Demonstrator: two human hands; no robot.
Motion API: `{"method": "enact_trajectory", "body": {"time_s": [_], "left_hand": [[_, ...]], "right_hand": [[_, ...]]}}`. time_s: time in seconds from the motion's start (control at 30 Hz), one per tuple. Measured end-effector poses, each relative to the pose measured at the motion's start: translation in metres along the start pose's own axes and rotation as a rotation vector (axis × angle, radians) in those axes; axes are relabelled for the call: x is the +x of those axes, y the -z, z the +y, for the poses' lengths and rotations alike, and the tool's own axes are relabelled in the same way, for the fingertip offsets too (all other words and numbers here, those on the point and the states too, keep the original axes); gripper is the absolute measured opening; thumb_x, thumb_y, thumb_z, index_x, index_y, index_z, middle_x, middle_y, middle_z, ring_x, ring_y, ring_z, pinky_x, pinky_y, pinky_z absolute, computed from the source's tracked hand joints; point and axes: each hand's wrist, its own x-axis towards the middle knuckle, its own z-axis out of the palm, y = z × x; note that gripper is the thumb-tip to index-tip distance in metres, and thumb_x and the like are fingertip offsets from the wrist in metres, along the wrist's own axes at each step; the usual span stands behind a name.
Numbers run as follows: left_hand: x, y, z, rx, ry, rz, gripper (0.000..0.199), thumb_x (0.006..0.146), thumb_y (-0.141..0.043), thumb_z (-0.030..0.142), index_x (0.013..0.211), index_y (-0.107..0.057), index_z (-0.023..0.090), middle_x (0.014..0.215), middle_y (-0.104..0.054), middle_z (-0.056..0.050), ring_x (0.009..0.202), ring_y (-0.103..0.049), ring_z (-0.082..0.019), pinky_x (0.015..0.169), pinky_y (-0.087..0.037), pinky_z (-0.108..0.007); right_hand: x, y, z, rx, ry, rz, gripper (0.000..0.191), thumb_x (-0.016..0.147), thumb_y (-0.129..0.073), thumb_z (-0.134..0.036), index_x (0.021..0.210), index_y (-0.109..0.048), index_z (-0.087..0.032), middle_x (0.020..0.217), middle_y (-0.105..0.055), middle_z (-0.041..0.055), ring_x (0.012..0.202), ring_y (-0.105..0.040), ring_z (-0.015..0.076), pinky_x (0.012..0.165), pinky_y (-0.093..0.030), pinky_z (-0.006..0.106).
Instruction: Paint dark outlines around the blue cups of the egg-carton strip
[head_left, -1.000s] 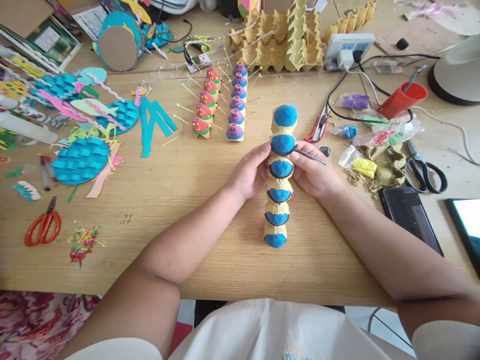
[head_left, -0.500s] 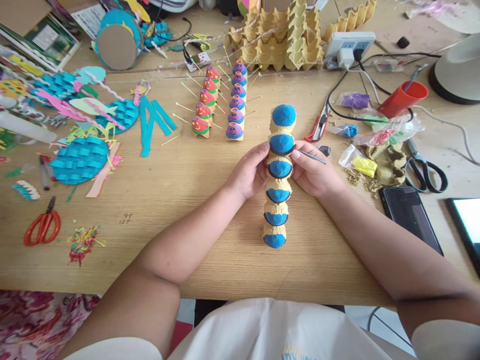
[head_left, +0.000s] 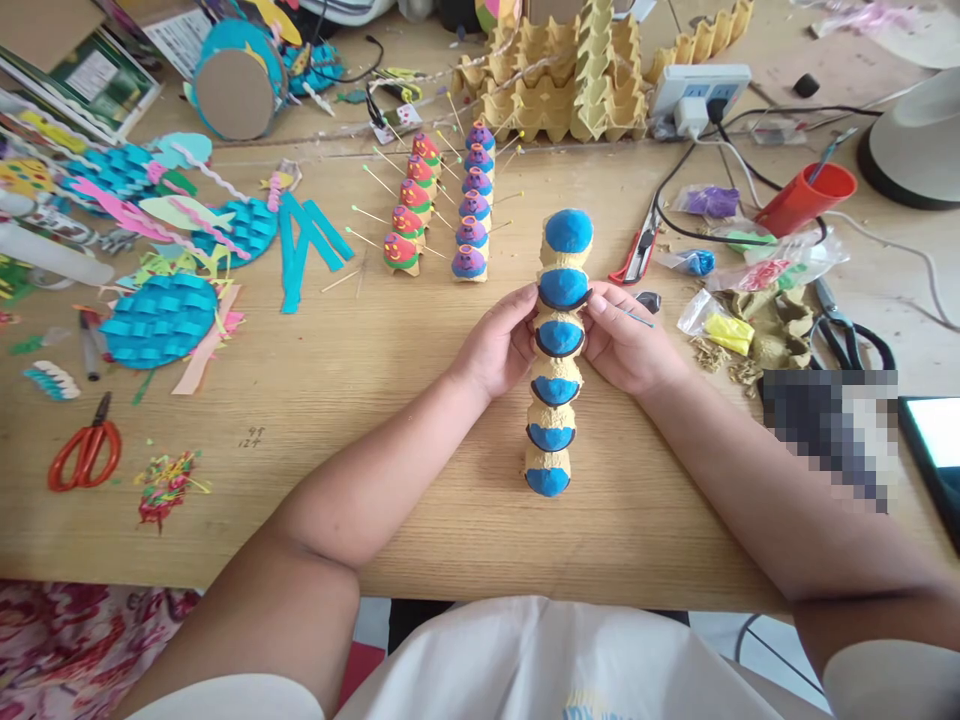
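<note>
An egg-carton strip [head_left: 555, 388] with several cups in a row stands lengthwise before me. Blue clay covers each cup's face, and most of the blue patches have a dark strip along the lower edge. My left hand [head_left: 501, 345] grips its left side near the second and third cups. On the opposite side my right hand [head_left: 628, 340] has thumb and fingers at the dark strip of the second cup. A thin blue stick [head_left: 637, 318] pokes out from that hand, its other end hidden by the fingers.
Two rows of painted egg-carton caterpillars [head_left: 409, 222] stand beyond my hands. A red utility knife [head_left: 637, 250], a bag of yellow clay [head_left: 727, 328] and black scissors [head_left: 851, 340] lie right. Orange-handled pliers [head_left: 86, 455] and blue woven discs [head_left: 159, 320] are left. Egg trays [head_left: 555, 90] sit at the back.
The lower end of the egg-carton strip has shifted very slightly left. Both hands keep their hold in nearly the same place.
</note>
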Motion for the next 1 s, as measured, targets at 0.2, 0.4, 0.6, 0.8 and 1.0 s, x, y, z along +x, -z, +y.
{"method": "enact_trajectory", "body": {"time_s": [0.2, 0.4, 0.6, 0.8, 1.0], "left_hand": [[-0.0011, -0.0005, -0.0009, 0.029, 0.005, -0.039, 0.035, 0.103, -0.07, 0.045, 0.128, -0.078, 0.023, 0.111, -0.087, -0.005, 0.105, -0.084, -0.024, 0.08, -0.068, -0.028], [-0.0014, -0.0004, 0.0004, 0.099, 0.027, -0.013, 0.036, 0.104, -0.069, 0.05, 0.118, -0.08, 0.019, 0.106, -0.087, -0.007, 0.098, -0.085, -0.023, 0.073, -0.066, -0.026], [-0.0012, 0.0007, 0.0002, 0.065, 0.018, -0.012, 0.029, 0.104, -0.069, 0.045, 0.113, -0.08, 0.02, 0.096, -0.087, -0.004, 0.081, -0.083, -0.019, 0.067, -0.065, -0.025], [-0.0017, -0.0009, -0.0003, 0.082, 0.016, 0.033, 0.029, 0.103, -0.072, 0.048, 0.107, -0.08, 0.02, 0.095, -0.086, -0.004, 0.084, -0.083, -0.02, 0.068, -0.065, -0.026], [-0.0011, -0.0002, -0.0013, 0.06, 0.024, 0.017, 0.03, 0.103, -0.071, 0.049, 0.11, -0.081, 0.022, 0.096, -0.086, -0.002, 0.082, -0.083, -0.018, 0.069, -0.065, -0.024]], "right_hand": [[0.0019, 0.0007, 0.0024, -0.038, 0.015, 0.013, 0.043, 0.083, -0.085, -0.068, 0.096, -0.072, -0.03, 0.089, -0.076, -0.0002, 0.091, -0.075, 0.0208, 0.082, -0.068, 0.038], [0.0015, -0.0008, 0.0029, -0.034, 0.006, 0.022, 0.045, 0.078, -0.091, -0.066, 0.097, -0.072, -0.029, 0.087, -0.076, -0.0007, 0.091, -0.075, 0.0208, 0.083, -0.068, 0.038], [0.0015, -0.0003, 0.0029, -0.011, 0.003, 0.024, 0.045, 0.076, -0.093, -0.064, 0.095, -0.072, -0.029, 0.085, -0.075, -0.0016, 0.084, -0.073, 0.0184, 0.079, -0.067, 0.036], [0.0019, -0.0003, 0.0031, 0.002, 0.013, 0.004, 0.043, 0.077, -0.093, -0.062, 0.09, -0.071, -0.028, 0.079, -0.071, -0.0031, 0.074, -0.069, 0.0154, 0.071, -0.065, 0.032], [0.0023, 0.0001, 0.0041, 0.015, 0.013, 0.007, 0.042, 0.077, -0.094, -0.06, 0.088, -0.07, -0.028, 0.077, -0.069, -0.0036, 0.071, -0.066, 0.0144, 0.068, -0.063, 0.03]]}}
